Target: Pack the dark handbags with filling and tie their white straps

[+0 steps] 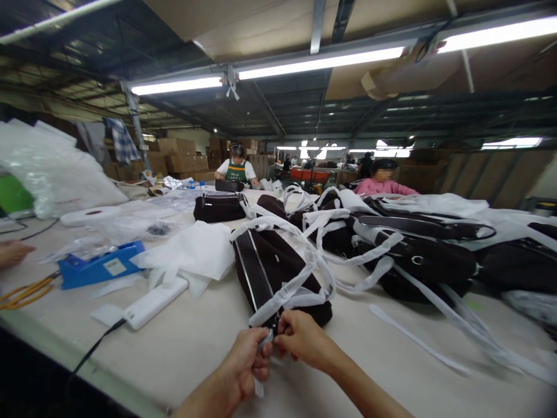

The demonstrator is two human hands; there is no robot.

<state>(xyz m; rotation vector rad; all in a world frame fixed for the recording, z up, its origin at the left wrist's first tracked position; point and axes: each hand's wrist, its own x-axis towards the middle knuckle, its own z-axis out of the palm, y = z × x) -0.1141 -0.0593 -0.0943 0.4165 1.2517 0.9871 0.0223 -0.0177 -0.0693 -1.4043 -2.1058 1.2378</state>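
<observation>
A dark brown bag [278, 261] with silvery zip lines lies on the table before me, its handles wrapped in white paper [300, 284]. At its near end, my left hand [248, 357] is closed in a pinch on a thin whitish strip [259, 388], whose end hangs below the fingers. Right beside it, my right hand [304, 338] is closed too, fingertips pressed together at the bag's near corner. Whatever sits between those fingertips is hidden. Both hands almost touch each other.
More dark bags [418, 255] with white-wrapped straps pile up on the right. Left lie white sheets [191, 249], a blue tape dispenser [104, 264], a white corded device [154, 302] and yellow-handled scissors [26, 293]. Another person's hand [15, 253] shows at the left edge. Two people sit across the table.
</observation>
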